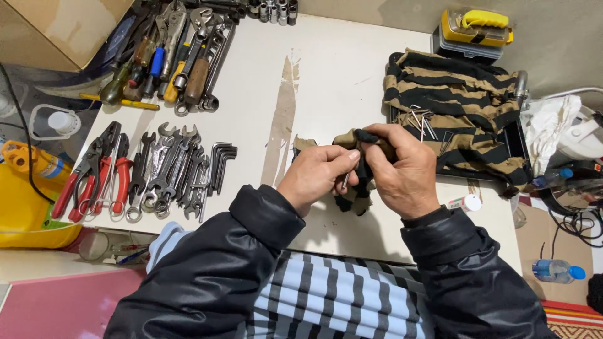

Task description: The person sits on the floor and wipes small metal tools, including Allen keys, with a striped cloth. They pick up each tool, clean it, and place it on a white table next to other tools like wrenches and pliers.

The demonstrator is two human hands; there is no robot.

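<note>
L hand (319, 177) pinches small metal rod (346, 181), prob hex key, tip into striped rag (359, 164). R hand (402, 168) bunched round rag, backing it so rod gets wiped. Hands together, above white board (326, 69). More keys (419, 117) parked on striped cloth (458, 100) to R; spanners (168, 168), pliers (94, 172) in rows on L.

From my remote seat I see a brown cardboard box (59, 28) at the table's (326, 63) top-left corner, a yellow-and-grey plastic case (472, 31) beyond its far right edge, and a small white-labelled tube (463, 203) near its right edge.
</note>
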